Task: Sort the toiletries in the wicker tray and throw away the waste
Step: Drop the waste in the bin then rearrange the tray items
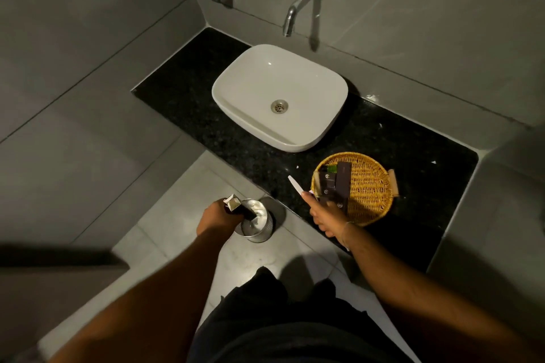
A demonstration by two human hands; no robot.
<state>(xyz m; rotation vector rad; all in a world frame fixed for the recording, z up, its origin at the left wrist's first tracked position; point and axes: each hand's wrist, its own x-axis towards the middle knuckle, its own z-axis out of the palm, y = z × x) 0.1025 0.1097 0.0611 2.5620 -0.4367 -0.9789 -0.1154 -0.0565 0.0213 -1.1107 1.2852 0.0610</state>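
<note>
A person stands at a black granite counter (pixel 206 127), both hands busy. The left hand (pixel 218 215) is closed around an opened dark carton (pixel 236 206), holding it over the mouth of a small metal bin (pixel 259 230) on the tiled floor just below the counter's front edge. The right hand (pixel 324 215) grips a white toothbrush (pixel 296 186) at that front edge, touching the wicker tray (pixel 371 191). The tray sits near the counter's front right corner, dark toiletry boxes (pixel 336 183) stacked along its left side. A white basin (pixel 280 97) occupies the counter's middle.
</note>
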